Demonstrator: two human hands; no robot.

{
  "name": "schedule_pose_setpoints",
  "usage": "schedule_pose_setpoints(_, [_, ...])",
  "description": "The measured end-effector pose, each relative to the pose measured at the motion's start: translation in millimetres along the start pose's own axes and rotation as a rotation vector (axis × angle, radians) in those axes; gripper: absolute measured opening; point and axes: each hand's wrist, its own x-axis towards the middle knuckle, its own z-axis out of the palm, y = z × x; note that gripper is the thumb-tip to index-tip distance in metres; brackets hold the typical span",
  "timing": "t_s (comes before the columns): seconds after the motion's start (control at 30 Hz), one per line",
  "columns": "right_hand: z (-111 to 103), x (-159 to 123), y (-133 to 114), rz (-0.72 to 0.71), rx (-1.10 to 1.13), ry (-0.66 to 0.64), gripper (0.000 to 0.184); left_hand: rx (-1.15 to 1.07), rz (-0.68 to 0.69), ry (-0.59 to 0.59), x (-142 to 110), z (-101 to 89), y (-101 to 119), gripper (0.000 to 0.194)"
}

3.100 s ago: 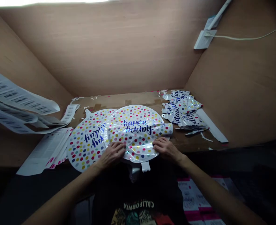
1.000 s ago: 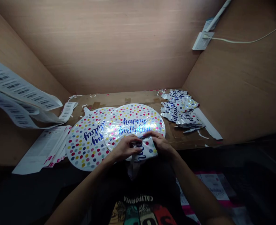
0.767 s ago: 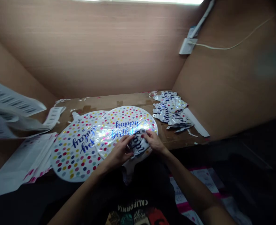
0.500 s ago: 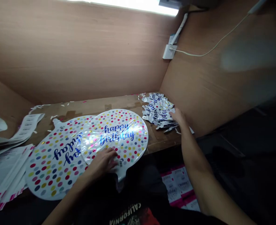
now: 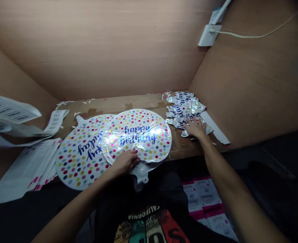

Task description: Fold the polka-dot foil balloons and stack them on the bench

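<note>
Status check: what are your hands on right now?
Left hand flat on the white polka-dot foil birthday balloon. Right hand on the folded silver foil balloon pile. Second dotted foil balloon lying beneath its left edge.

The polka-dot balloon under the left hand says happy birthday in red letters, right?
Not red: the happy birthday letters on the polka-dot foil balloon are blue, as the head view shows. It does lie under the left hand.

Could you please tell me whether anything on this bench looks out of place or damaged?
Yes: the foil balloons at the right lie crumpled in a heap under the right hand, unlike the smooth polka-dot balloons. Small white scraps also litter the wooden bench at the back left.
</note>
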Motion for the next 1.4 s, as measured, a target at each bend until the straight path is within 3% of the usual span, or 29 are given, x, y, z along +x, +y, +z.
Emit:
schedule_pose_setpoints(0.07, [-13.8,-17.3,-18.8,-0.068,0.007,0.075,0.077,-0.070,-0.018,-0.002,2.6,-7.7,2.0,0.035])
schedule_pose_setpoints(0.13, [-24.1,-46.7,-49.7,-0.279,0.096,0.129,0.086,-0.113,-0.052,0.009,7.3,-20.6,3.5,0.035])
schedule_pose_setpoints(0.2, [-29.0,-78.1,-84.5,-0.602,0.272,-0.075,0.087,-0.114,-0.081,0.035,15.6,-37.8,2.9,0.036])
schedule_pose_setpoints(0.23, [-29.9,-89.9,-100.7,-0.743,0.356,-0.240,0.080,-0.107,-0.095,0.046,21.3,-47.4,1.6,0.036])
schedule_pose_setpoints(0.3, [-30.9,-98.2,-127.6,-0.884,0.471,-0.475,0.049,-0.074,-0.130,0.064,34.3,-67.1,-2.8,0.039])
schedule_pose_setpoints(0.37, [-34.4,-84.3,-148.1,-0.877,0.512,-0.490,0.035,0.002,-0.198,0.153,47.3,-84.6,-8.4,0.038])
schedule_pose_setpoints(0.5, [-51.8,-21.3,-189.2,-0.684,0.366,-0.343,0.033,0.281,-0.363,0.741,65.4,-99.8,-19.2,0.031])
schedule_pose_setpoints(0.53, [-56.1,-5.9,-201.4,-0.632,0.325,-0.324,0.032,0.332,-0.381,0.838,68.2,-98.2,-22.5,0.032])
schedule_pose_setpoints(0.6, [-61.5,19.4,-225.3,-0.555,0.285,-0.290,0.028,0.388,-0.402,0.822,72.4,-90.0,-31.4,0.034])
schedule_pose_setpoints(0.7, [-62.2,43.5,-248.6,-0.456,0.254,-0.244,0.026,0.374,-0.494,0.563,74.7,-71.1,-51.5,0.039])
schedule_pose_setpoints(0.77, [-60.0,52.1,-247.9,-0.398,0.235,-0.237,0.031,0.341,-0.542,0.446,73.6,-58.6,-66.5,0.048])
schedule_pose_setpoints(0.87, [-55.8,55.7,-221.7,-0.352,0.215,-0.313,0.039,0.322,-0.552,0.399,72.3,-45.6,-85.5,0.059])
schedule_pose_setpoints(1.03, [-42.1,39.2,-163.0,-0.332,0.201,-0.445,0.034,0.312,-0.505,0.316,79.2,-51.5,-106.7,0.074])
schedule_pose_setpoints(1.13, [-26.1,22.7,-151.1,-0.281,0.176,-0.369,0.032,0.338,-0.453,0.278,81.2,-64.6,-111.6,0.078])
schedule_pose_setpoints(1.2, [-15.6,13.2,-152.6,-0.224,0.150,-0.288,0.037,0.384,-0.421,0.332,78.6,-69.1,-109.8,0.076])
schedule_pose_setpoints(1.3, [-6.0,3.0,-159.2,-0.142,0.110,-0.178,0.042,0.406,-0.415,0.396,68.8,-64.9,-104.7,0.071])
schedule_pose_setpoints(1.4, [-4.3,-4.8,-167.2,-0.097,0.082,-0.104,0.043,0.326,-0.496,0.330,55.1,-54.4,-106.5,0.075])
